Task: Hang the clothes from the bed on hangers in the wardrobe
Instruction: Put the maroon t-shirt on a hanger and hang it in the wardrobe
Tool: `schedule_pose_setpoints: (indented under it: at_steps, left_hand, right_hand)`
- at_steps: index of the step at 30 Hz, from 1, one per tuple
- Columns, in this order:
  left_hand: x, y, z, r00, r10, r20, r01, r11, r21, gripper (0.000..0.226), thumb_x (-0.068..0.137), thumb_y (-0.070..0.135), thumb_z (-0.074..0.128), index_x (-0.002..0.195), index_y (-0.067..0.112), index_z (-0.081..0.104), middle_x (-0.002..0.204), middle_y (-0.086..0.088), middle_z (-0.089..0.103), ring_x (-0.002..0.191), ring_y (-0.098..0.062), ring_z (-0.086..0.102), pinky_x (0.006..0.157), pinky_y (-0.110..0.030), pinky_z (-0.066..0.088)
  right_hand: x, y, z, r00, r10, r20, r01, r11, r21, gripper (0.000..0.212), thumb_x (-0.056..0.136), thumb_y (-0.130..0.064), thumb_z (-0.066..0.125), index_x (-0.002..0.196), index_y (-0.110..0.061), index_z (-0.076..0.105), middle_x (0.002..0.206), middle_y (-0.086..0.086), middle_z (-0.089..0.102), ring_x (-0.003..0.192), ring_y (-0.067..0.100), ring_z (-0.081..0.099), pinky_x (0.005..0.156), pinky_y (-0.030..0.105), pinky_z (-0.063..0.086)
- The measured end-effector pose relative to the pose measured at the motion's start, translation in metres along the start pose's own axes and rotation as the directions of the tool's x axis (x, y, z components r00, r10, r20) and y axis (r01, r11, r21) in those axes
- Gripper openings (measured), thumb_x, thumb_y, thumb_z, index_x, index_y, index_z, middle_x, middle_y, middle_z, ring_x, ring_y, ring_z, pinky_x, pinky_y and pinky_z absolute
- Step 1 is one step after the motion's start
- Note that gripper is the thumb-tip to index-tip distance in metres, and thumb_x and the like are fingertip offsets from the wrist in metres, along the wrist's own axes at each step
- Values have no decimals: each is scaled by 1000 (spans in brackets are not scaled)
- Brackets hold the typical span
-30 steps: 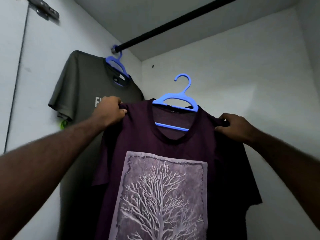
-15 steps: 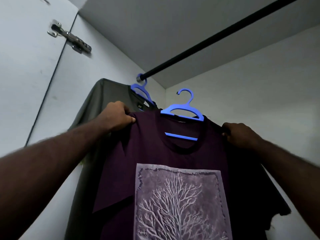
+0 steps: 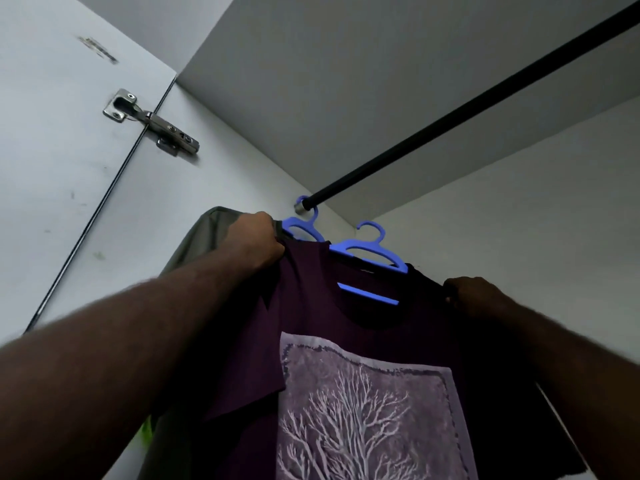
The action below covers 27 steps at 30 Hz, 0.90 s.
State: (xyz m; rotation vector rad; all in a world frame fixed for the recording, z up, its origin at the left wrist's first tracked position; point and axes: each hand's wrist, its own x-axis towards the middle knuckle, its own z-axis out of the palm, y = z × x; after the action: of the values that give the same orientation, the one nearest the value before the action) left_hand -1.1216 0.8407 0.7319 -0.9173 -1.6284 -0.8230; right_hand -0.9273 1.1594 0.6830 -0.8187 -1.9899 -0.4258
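Observation:
A dark purple T-shirt (image 3: 311,306) with a pale tree print sits on a blue hanger (image 3: 372,252), held up inside the wardrobe. My left hand (image 3: 254,239) grips the shirt's left shoulder. My right hand (image 3: 474,296) grips its right shoulder. The hanger's hook is free in the air, below and to the right of the left end of the black rail (image 3: 467,109). Behind my left hand, a grey-green T-shirt (image 3: 204,237) hangs on another blue hanger (image 3: 301,226) hooked at the rail's left end.
The white wardrobe side wall (image 3: 207,188) and the open door (image 3: 52,150) with a metal hinge (image 3: 152,123) stand at the left. The back wall (image 3: 519,209) is close behind the shirt. The rail is bare to the right of the grey-green shirt.
Both hands have lifted the purple shirt and its hanger higher and leftward, closer to the rail's left end. My view has tilted upward, showing more of the wardrobe top and hinge.

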Motion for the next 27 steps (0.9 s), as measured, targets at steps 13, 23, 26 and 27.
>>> schedule_pose_setpoints:
  at_steps: [13,23,26,27]
  left_hand:
    - [56,-11,-33,993,75,-94,-60,987,150,37,80,25,73,105,-1,65,108,-23,64,100,-39,62,82,-39,52]
    - [60,-17,-84,968,153,-197,-101,963,251,43,79,23,78,107,-8,67,106,-29,64,102,-41,61,81,-42,51]
    - [50,-27,-87,971,142,-192,-89,962,258,44,79,24,77,109,-7,65,110,-29,63,103,-41,61,79,-39,50]
    - [48,-29,-86,975,142,-172,-94,961,260,43,80,25,76,108,-6,64,109,-29,64,102,-41,61,76,-37,49]
  right_hand:
    - [55,-42,6,994,-30,-108,51,980,195,35,100,-21,53,131,-7,59,137,16,55,123,32,53,96,33,39]
    - [80,-95,-8,975,-37,-220,94,962,258,35,99,-18,53,131,-4,59,136,18,56,124,34,51,97,33,37]
    - [80,-104,2,976,-40,-216,105,950,296,33,98,-18,56,128,-4,61,133,18,58,122,34,53,93,31,38]
    - [79,-105,7,978,-40,-206,103,947,305,32,98,-18,56,127,-4,62,133,17,59,122,33,54,92,31,38]
